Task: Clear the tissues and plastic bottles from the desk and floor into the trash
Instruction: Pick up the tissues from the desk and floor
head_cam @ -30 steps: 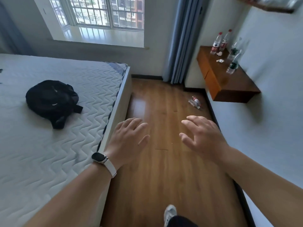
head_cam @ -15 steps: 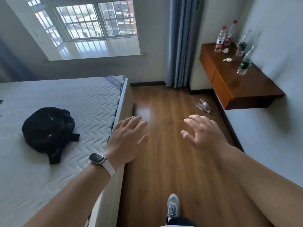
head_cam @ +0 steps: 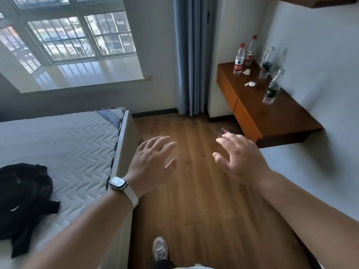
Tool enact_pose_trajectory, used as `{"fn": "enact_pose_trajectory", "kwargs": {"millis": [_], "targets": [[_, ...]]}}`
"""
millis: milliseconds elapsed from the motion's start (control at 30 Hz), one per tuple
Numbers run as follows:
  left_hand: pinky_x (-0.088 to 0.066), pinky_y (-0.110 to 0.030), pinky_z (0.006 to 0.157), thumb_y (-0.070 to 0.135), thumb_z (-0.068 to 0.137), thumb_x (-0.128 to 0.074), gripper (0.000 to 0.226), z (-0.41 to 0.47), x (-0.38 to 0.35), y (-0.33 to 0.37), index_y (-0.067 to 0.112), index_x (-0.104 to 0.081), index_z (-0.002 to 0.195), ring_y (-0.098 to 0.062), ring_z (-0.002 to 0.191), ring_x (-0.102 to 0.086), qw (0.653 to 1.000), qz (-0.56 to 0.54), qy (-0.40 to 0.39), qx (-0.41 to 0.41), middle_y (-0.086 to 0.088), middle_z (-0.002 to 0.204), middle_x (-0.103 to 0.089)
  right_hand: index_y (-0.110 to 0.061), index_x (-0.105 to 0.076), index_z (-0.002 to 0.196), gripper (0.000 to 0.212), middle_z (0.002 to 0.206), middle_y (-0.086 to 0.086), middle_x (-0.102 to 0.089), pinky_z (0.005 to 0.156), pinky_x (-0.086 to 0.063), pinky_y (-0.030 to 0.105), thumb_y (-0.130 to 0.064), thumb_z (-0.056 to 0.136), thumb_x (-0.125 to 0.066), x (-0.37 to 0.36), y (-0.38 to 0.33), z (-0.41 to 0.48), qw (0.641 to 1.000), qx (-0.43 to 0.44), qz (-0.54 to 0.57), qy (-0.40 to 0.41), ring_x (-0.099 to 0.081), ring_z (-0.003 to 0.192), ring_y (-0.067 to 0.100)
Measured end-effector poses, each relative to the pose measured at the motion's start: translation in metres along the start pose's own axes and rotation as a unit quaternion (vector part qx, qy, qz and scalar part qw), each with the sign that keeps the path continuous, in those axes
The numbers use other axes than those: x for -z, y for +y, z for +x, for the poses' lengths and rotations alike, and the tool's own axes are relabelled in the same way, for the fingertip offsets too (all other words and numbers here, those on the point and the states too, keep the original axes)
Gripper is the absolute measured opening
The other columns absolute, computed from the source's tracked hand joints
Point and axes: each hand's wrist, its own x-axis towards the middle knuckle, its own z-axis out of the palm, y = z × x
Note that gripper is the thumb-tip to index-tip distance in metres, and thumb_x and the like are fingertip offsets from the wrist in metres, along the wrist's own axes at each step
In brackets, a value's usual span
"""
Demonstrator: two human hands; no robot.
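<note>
A wall-mounted wooden desk (head_cam: pixel 279 115) at the right carries two red-capped bottles (head_cam: pixel 239 60) at its far end, two green-labelled bottles (head_cam: pixel 272 90) along the wall, and two crumpled tissues (head_cam: pixel 250 84). One more bottle (head_cam: pixel 224 131) lies on the floor below the desk, mostly hidden behind my right hand (head_cam: pixel 240 156). My left hand (head_cam: pixel 153 162), with a watch on its wrist, is stretched forward beside the right one. Both hands hold nothing and have spread fingers, well short of the desk.
A bed with a white mattress (head_cam: pixel 64 150) fills the left side, and a black backpack (head_cam: pixel 23 200) lies on it. The wooden floor (head_cam: pixel 194 210) runs ahead to a blue curtain (head_cam: pixel 191 55) and a window. My shoe (head_cam: pixel 160 249) shows at the bottom.
The view has moved forward along the bed toward the desk, which looks larger and nearer. The floor bottle has slipped behind my right hand. Both hands stay spread and hold nothing.
</note>
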Motion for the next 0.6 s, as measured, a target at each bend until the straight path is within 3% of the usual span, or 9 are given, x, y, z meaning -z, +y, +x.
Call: {"fn": "enact_pose_trajectory", "kwargs": {"millis": [267, 600], "targets": [[-0.038, -0.043, 0.106, 0.052, 0.092, -0.043, 0.048, 0.104, -0.053, -0.025, 0.025, -0.057, 0.129, -0.023, 0.13, -0.049, 0.997, -0.042, -0.014, -0.059, 0.0, 0.137, -0.056, -0.016, -0.061, 0.125, 0.058, 0.131, 0.008, -0.058, 0.096, -0.043, 0.045, -0.055, 0.089, -0.036, -0.016, 0.051, 0.057, 0.997, -0.071, -0.032, 0.005, -0.051, 0.121, 0.027], [-0.042, -0.044, 0.103, 0.051, 0.091, -0.046, 0.048, 0.273, -0.102, -0.099, 0.024, -0.06, 0.128, -0.024, 0.128, -0.052, 0.991, -0.076, -0.002, -0.11, 0.001, 0.135, -0.058, -0.016, -0.06, 0.124, 0.056, 0.129, 0.003, -0.057, 0.094, -0.047, 0.046, -0.054, 0.09, -0.035, -0.02, 0.093, 0.197, 0.987, -0.146, -0.067, 0.022, -0.052, 0.119, 0.025]]}}
